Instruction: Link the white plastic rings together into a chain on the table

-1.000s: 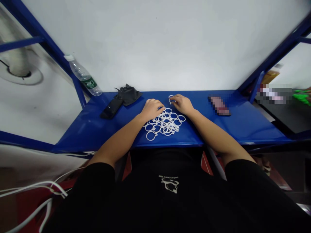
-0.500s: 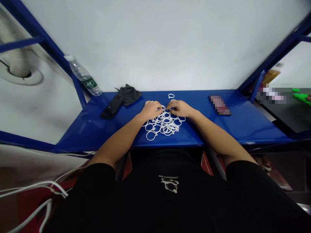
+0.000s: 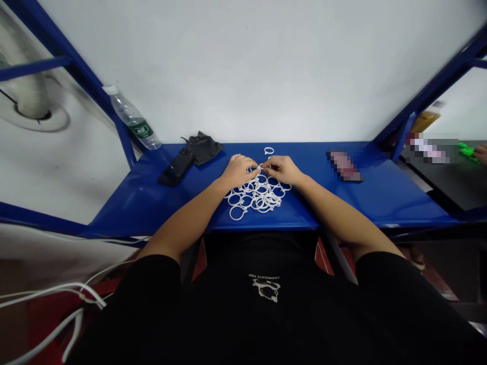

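Head view, hands (image 3: 239, 170), rings (image 3: 268, 201) near table edge (image 3: 297, 224)

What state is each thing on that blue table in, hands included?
White ring heap: loose, overlapping
Far ring: lying apart from heap
Left hand: fingers curled, at heap
Right hand: fingers curled, at heap
Bottle: capped
Black phone: flat, screen dark
Black bag: crumpled
Blurred object: can't tell
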`<state>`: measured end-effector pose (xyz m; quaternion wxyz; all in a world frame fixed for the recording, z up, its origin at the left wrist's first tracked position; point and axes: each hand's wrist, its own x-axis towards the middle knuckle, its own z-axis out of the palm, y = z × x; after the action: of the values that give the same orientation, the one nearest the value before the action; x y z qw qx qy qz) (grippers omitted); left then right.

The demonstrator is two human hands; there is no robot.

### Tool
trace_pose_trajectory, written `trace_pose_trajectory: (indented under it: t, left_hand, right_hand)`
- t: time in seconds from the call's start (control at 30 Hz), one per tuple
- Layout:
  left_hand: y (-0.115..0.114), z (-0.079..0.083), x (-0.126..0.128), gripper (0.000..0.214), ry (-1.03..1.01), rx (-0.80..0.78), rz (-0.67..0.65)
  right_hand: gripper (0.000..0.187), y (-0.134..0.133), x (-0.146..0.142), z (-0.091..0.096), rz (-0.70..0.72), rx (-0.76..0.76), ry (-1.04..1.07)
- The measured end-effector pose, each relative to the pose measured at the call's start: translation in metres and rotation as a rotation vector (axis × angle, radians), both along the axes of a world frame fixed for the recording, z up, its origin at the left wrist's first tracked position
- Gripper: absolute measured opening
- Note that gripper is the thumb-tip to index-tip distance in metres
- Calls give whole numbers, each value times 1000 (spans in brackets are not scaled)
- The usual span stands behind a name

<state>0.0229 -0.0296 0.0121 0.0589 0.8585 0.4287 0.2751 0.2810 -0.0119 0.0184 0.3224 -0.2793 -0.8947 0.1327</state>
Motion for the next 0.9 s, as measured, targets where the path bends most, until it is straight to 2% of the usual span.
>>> trace_pose_trajectory:
  t: [0.17, 0.53, 0.7, 0.9]
  left_hand:
    - [3, -2, -2, 17, -33, 66, -26]
    - [7, -5, -5, 37, -23, 196, -161]
    - [8, -3, -2, 34, -35, 152, -103]
    - [13, -7, -9, 23, -12, 45, 55]
  right_hand:
    - [28, -4, -6, -3, -45, -26, 126]
    - [27, -11, -14, -1, -79, -160, 183]
    - [27, -9, -13, 4, -138, -113, 113]
    - [25, 6, 14, 14, -387, 42, -141]
